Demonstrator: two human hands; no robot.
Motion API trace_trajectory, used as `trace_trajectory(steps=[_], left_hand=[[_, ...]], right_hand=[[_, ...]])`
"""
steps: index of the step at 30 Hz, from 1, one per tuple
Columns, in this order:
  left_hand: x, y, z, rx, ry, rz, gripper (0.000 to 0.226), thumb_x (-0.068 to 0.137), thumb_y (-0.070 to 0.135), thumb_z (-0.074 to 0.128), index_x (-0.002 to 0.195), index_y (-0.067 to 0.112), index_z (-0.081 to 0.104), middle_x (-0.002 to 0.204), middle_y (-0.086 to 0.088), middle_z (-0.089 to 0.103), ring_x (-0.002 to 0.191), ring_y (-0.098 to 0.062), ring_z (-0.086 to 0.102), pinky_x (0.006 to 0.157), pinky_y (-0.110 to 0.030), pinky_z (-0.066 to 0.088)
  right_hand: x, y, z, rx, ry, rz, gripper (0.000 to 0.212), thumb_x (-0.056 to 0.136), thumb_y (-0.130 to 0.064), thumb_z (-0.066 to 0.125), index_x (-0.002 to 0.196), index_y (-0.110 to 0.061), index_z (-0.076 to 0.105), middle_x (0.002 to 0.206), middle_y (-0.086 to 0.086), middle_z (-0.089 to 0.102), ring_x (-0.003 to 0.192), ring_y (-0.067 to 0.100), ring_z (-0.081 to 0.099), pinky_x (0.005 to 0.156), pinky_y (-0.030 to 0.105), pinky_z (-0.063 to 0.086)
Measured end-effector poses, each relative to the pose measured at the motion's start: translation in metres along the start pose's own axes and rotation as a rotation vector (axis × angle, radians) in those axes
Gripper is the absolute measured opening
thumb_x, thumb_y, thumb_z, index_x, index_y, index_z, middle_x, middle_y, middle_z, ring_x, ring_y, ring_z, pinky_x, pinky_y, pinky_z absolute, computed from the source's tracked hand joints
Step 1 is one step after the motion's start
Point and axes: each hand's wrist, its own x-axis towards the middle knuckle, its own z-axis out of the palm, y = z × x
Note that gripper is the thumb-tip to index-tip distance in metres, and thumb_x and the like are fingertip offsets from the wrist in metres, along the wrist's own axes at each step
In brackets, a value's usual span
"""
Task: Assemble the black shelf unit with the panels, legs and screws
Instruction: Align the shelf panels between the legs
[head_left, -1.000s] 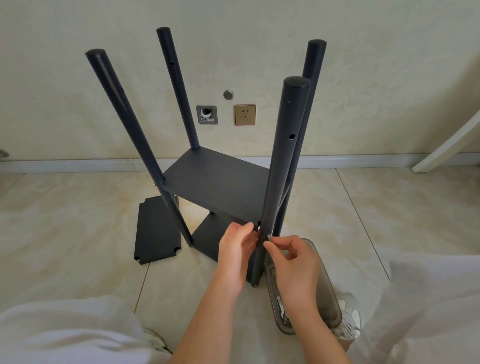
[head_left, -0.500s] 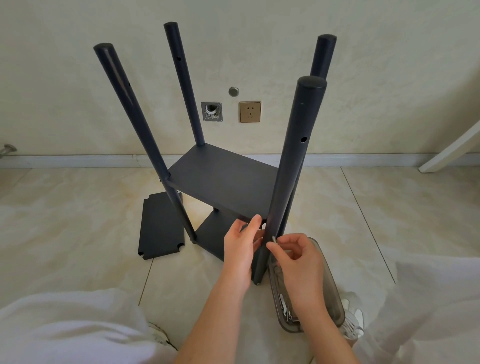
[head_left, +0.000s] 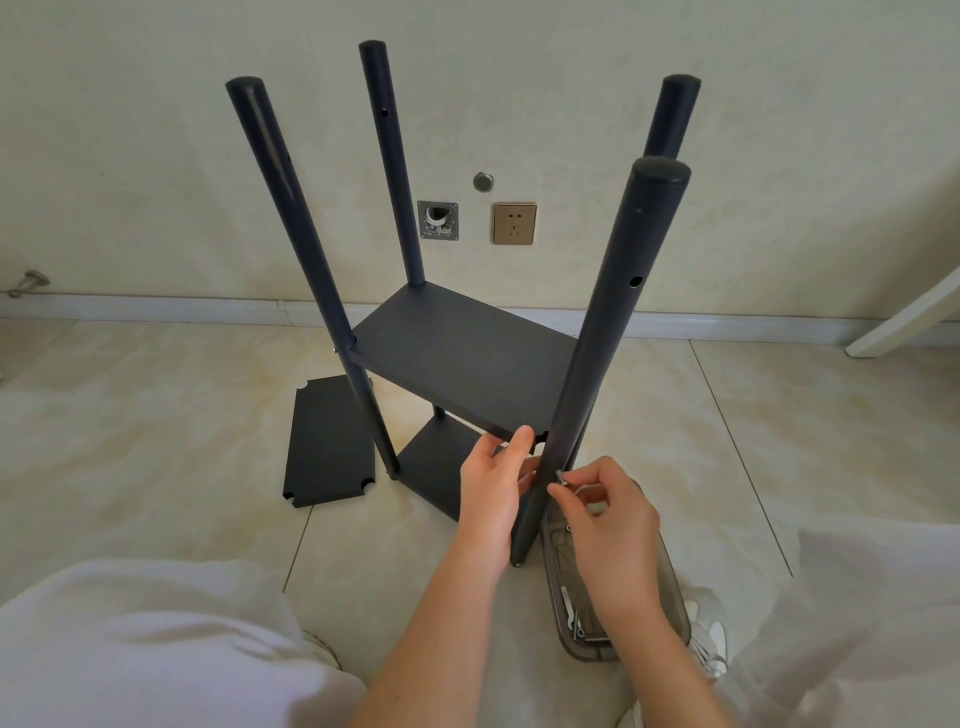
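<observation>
Standing upright on the tiled floor (head_left: 156, 441) was the partly built black shelf unit (head_left: 457, 358), its four legs rising well above the two panels already fitted between them. The middle panel (head_left: 467, 374) sat level part-way up, with the bottom panel (head_left: 436, 467) below it near the floor. A third loose panel (head_left: 327, 441) lay flat on the tiles just to the left of the unit, its notched corners showing. The left grip (head_left: 493, 488) held the front edge of the middle panel close to the nearest leg (head_left: 597, 338), thumb on top and fingers curled underneath the board. The right grip (head_left: 613, 525) was closed in a pinch, thumb and forefinger holding a small silver screw (head_left: 560, 477) against the side of that leg, a little below the level of the middle panel. Whether the screw had entered a hole could not be made out. Higher on the same leg an open hole (head_left: 635, 281) faced the camera. A smoky translucent tray (head_left: 675, 597) rested on the floor just beside the foot of the leg, partly under the right wrist, with a few metal fasteners (head_left: 574, 621) in its near end. White trouser legs (head_left: 145, 649) framed the lower corners, and a pale shoe (head_left: 709, 639) showed beside the tray. On the wall behind were a beige socket (head_left: 514, 223) and an open square box (head_left: 439, 221).
</observation>
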Motion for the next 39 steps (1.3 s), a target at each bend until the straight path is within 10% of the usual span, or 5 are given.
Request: trace_trajectory(steps=[15, 39], left_hand=[[-0.001, 0.0, -0.001, 0.003, -0.015, -0.014, 0.006, 0.1, 0.031, 0.058, 0.102, 0.026, 0.06, 0.104, 0.002, 0.068, 0.084, -0.007, 0.072, 0.068, -0.014, 0.053], [0.002, -0.004, 0.0, -0.003, 0.005, -0.026, 0.006, 0.099, 0.033, 0.06, 0.103, 0.029, 0.061, 0.102, 0.006, 0.07, 0.087, -0.007, 0.072, 0.073, -0.015, 0.055]], right_hand=[[0.0, 0.005, 0.011, 0.117, 0.093, 0.138, 0.013, 0.084, -0.013, 0.076, 0.081, -0.019, 0.065, 0.08, -0.004, 0.07, 0.075, 0.013, 0.069, 0.072, 0.024, 0.055], [0.022, 0.008, -0.006, 0.001, -0.165, -0.038, 0.032, 0.089, -0.009, 0.069, 0.113, -0.028, 0.057, 0.085, -0.006, 0.065, 0.078, 0.009, 0.064, 0.064, 0.012, 0.051]])
